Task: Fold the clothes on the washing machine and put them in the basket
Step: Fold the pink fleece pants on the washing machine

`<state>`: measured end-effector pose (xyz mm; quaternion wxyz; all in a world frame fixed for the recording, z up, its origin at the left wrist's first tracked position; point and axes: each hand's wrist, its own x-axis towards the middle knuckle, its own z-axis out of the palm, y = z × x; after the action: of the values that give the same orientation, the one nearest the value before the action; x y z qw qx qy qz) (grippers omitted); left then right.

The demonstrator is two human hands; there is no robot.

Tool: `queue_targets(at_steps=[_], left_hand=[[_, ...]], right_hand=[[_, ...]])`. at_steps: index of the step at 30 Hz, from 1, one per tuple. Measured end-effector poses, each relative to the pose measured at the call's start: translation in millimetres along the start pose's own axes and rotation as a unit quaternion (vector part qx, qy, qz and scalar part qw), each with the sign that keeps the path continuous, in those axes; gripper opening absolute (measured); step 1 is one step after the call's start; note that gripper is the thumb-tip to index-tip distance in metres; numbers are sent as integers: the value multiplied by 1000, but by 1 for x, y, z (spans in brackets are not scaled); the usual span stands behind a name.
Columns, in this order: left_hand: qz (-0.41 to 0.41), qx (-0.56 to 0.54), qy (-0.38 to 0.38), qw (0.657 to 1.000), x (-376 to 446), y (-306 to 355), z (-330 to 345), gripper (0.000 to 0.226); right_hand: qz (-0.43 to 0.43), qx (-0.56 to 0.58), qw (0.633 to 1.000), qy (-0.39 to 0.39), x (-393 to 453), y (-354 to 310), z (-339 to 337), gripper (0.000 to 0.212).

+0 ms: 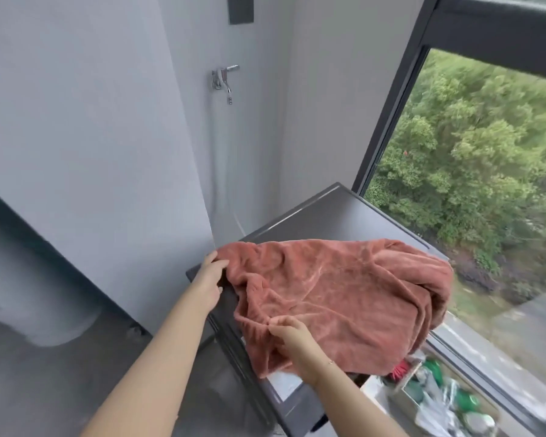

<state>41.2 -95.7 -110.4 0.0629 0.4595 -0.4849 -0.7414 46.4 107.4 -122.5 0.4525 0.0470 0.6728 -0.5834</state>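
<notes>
A rumpled, rust-pink, plush fleece garment [344, 298] lies spread over the flat dark grey top of the washing machine [338, 216]. It covers most of the near half of that top. Its right portion hangs over the right edge, toward the window; its near portion drapes over the front edge.

The left hand [210, 275] is at the left edge of the machine top. Its fingers are curled onto the left end of the garment and grip the fabric there. The thumb lies on top of the cloth.

The right hand [292, 334] is at the front edge of the machine top. Its thumb and fingertips are closed narrowly and pinch a fold of the garment near the near-left hem. A thin bracelet [330, 362] sits on the right wrist. Both forearms are bare.

The far half of the machine top is uncovered. A chrome wall tap [223, 78] is mounted on the pale grey wall behind the machine. A clear container [438, 395] holding green and red items stands on the floor beside the machine's right side, below the dark-framed window [391, 127]; its contents are blurred.
</notes>
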Motion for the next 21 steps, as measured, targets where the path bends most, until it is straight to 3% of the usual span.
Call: queue_targets(at_steps=[5, 7, 9, 11, 13, 16, 19, 21], left_hand=[[38, 80, 13, 996, -2, -24, -5, 63], [71, 128, 9, 989, -13, -33, 3, 68], [90, 224, 3, 970, -24, -47, 15, 74], [83, 369, -4, 926, -34, -64, 28, 78], [99, 468, -3, 878, -43, -80, 31, 79], [149, 493, 21, 857, -42, -92, 16, 81], [141, 502, 63, 851, -34, -88, -8, 77], [115, 555, 120, 815, -35, -82, -12, 75]], right_hand=[[47, 100, 994, -4, 3, 9, -4, 21], [-37, 86, 989, 117, 4, 15, -19, 32], [-119, 32, 958, 258, 2, 21, -39, 40], [-138, -58, 938, 311, 4, 29, -58, 36], [-153, -195, 925, 289, 8, 41, -70, 34], [-181, -333, 889, 256, 13, 55, -74, 36], [-149, -276, 922, 229, 10, 49, -75, 31], [-66, -177, 965, 183, 10, 41, -74, 32]])
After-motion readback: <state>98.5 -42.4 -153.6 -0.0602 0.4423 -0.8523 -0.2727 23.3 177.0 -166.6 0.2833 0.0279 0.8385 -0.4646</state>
